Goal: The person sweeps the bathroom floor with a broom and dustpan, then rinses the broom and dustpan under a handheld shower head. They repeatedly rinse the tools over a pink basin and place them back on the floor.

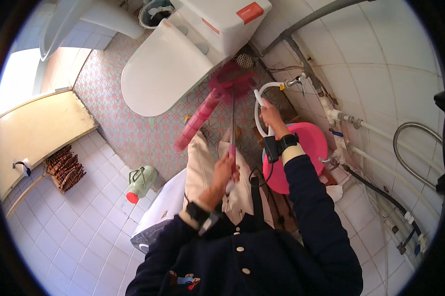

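My left hand (226,170) grips the pink handle of a broom (233,125) with a metal shaft. The broom's far end reaches a pink dustpan (226,72) on the floor beside the toilet. A thick pink handle (198,122) slants up from the dustpan towards me. Farther right, my right hand (272,115) is closed around a white hose (258,97), its free end pointing at the dustpan. From a wall tap (298,82) the hose loops down and back into that hand. Below my right wrist stands a pink basin (307,140), partly covered by my forearm.
A white toilet (167,70) with its lid down stands ahead, a waste bin (154,14) beyond it. Pipes (355,120) line the right wall. On the left are a green jug (143,181) with a red cap, a white appliance (161,214) and a door (48,133).
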Demonstrator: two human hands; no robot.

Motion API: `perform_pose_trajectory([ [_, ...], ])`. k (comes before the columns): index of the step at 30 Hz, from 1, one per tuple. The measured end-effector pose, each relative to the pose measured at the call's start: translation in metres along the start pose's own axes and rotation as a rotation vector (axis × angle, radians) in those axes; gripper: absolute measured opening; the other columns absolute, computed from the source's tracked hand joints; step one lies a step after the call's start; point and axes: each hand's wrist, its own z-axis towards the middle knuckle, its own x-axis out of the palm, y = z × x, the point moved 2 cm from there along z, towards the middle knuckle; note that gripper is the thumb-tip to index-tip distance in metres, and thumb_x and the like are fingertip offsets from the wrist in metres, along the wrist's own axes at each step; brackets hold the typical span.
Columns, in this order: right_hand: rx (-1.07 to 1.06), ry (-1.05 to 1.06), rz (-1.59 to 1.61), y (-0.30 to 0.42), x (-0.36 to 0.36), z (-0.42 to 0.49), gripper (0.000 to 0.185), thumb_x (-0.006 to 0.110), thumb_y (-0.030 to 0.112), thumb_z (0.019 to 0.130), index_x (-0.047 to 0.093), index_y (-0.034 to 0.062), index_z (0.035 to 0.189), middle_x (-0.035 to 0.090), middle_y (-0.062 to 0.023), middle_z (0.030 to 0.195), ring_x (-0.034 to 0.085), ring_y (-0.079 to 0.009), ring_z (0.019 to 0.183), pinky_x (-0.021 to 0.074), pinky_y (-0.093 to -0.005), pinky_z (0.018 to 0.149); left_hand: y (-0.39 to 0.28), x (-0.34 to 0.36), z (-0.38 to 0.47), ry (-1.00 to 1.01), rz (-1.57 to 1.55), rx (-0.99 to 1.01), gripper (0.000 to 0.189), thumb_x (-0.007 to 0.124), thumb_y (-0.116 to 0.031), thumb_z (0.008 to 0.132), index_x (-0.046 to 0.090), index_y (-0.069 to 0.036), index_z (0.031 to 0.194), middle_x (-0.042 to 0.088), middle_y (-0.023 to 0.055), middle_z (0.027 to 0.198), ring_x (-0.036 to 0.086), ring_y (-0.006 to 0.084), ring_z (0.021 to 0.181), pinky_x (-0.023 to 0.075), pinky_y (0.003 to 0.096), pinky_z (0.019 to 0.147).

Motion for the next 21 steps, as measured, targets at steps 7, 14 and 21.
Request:
perform_pose_trajectory([
  [7, 0.002, -0.05, 0.039, 0.003, -0.011, 0.011, 0.044, 0.041, 0.016, 0.086, 0.036, 0.0153, 0.13, 0.054, -0.022, 0.108, 0.055, -0.0364, 0.092, 0.0432, -0.0424, 0.077, 0.0, 0.003, 0.008, 0.059, 0.058, 0.024, 0.043, 0.037, -0.021, 0.091, 0.026, -0.019, 0.133, 0.044, 0.0054, 0.066, 0.04, 0.0113, 0.041, 0.0367, 0.0258, 0.037],
  [14, 0.103, -0.077, 0.043, 0.01, -0.023, 0.011, 0.045, 0.039, 0.013, 0.086, 0.035, 0.017, 0.13, 0.055, -0.0211, 0.102, 0.058, -0.0338, 0.086, 0.0467, -0.0423, 0.067, -0.003, 0.023, -0.001, 0.149, -0.064, 0.069, 0.015, 0.039, -0.021, 0.09, 0.04, -0.013, 0.103, 0.045, 0.0046, 0.063, 0.042, 0.0134, 0.039, 0.0378, 0.0279, 0.034],
  [21, 0.076, -0.045, 0.051, 0.008, -0.023, 0.011, 0.046, 0.039, 0.013, 0.086, 0.034, 0.0167, 0.131, 0.055, -0.0208, 0.102, 0.058, -0.0336, 0.084, 0.0474, -0.0408, 0.065, -0.019, 0.008, 0.007, 0.035, 0.037, 0.014, 0.036, 0.038, -0.026, 0.091, 0.032, -0.017, 0.125, 0.045, 0.0039, 0.067, 0.037, 0.0107, 0.039, 0.0339, 0.0244, 0.035],
])
